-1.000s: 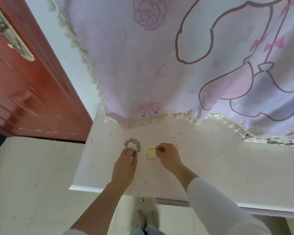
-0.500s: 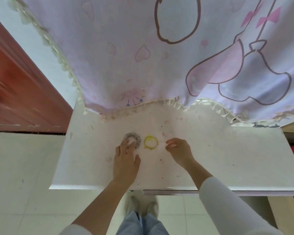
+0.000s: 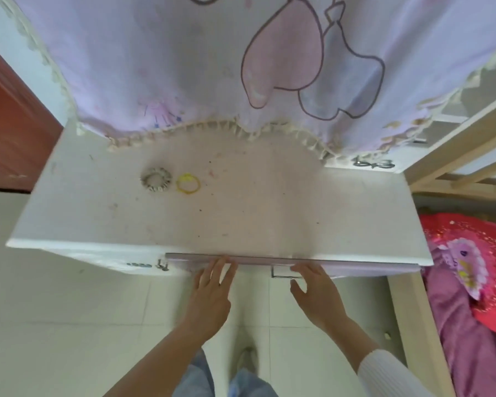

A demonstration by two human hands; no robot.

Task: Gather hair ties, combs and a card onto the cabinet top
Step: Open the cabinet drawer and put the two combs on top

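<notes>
Now both hands are hovering at the front edge of the cabinet top point(image 3: 269, 213), below its lip, w/ nothing in either. Left hand point(image 3: 211, 293) is lying flat, fingers spread loosely & pointing at the edge of the purple drawer front point(image 3: 355, 267); fingertips are sitting right at the drawer's top rim, contact unclear bc of blur. Right hand point(image 3: 317, 296) is also open, fingers slightly curled, thumb out to the side, reaching just beside the metal drawer handle point(image 3: 284, 275); can't tell if it's touching it.

Task items: grey scrunchie point(image 3: 156, 180) & yellow hair tie point(image 3: 188, 183) are lying flat on the cabinet top, left-centre, just beside each other, well apart from both hands. No combs or card showing.

Around: pink/lilac cartoon-print curtain point(image 3: 212, 67) w/ cream fringe is hanging over the back of the cabinet top, covering whatever's behind it; fringe is resting on the surface. Small metal clips point(image 3: 374, 163) are peeking out under the curtain at the far right corner. Red-brown door point(image 3: 9, 124) is standing at the left. Wooden bed frame point(image 3: 455, 156) & a red/purple blanket point(image 3: 476, 270) are sitting to the right of the cabinet. Pale tiled floor point(image 3: 55, 325) is showing below, w/ the person's jeans & a shoe between the forearms. White ribbed sleeve point(image 3: 390, 373) is covering the right forearm; left forearm is bare.
</notes>
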